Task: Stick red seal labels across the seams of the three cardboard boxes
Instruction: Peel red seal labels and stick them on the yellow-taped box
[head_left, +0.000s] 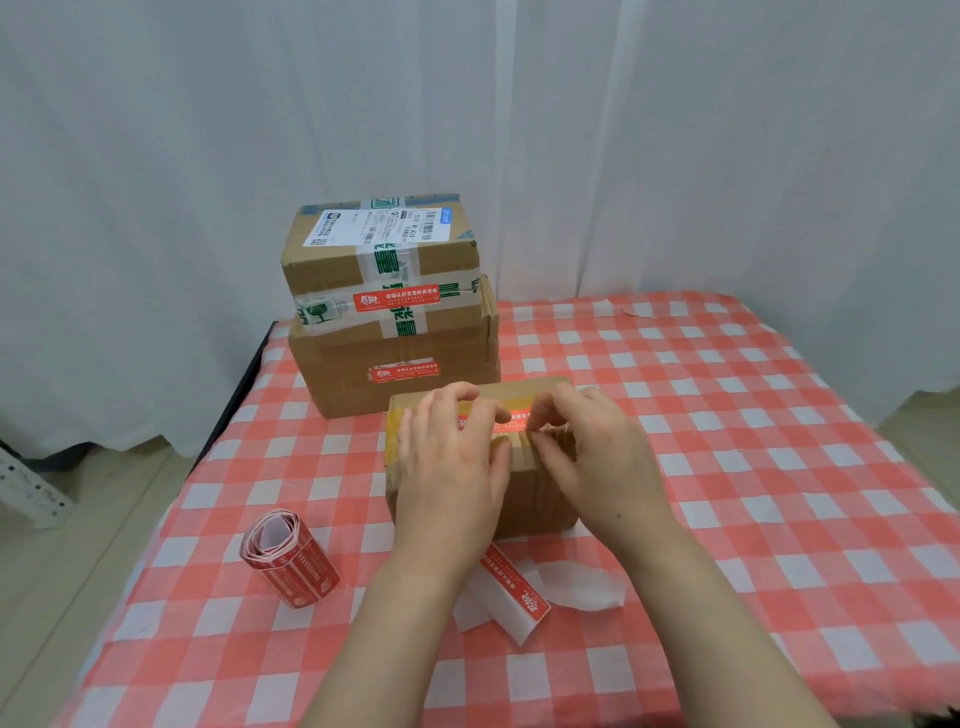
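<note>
A table draped in a red-and-white checked cloth (727, 467) carries everything. A large cardboard box (332, 374) stands on the cloth towards the far left, and a small cardboard box (540, 504) sits just in front of it, nearer the middle. A roll of red seal labels (291, 558) lies on its side near the left edge. A loose red label (514, 582) rests on crumpled white backing paper (576, 582) at the small box's near side. A white paper scrap (636, 310) lies by the far edge

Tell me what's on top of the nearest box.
A red seal label lies across its top. The left hand presses one end flat; the right hand pinches the other. The hands cover most of it and the seam beneath.
</note>
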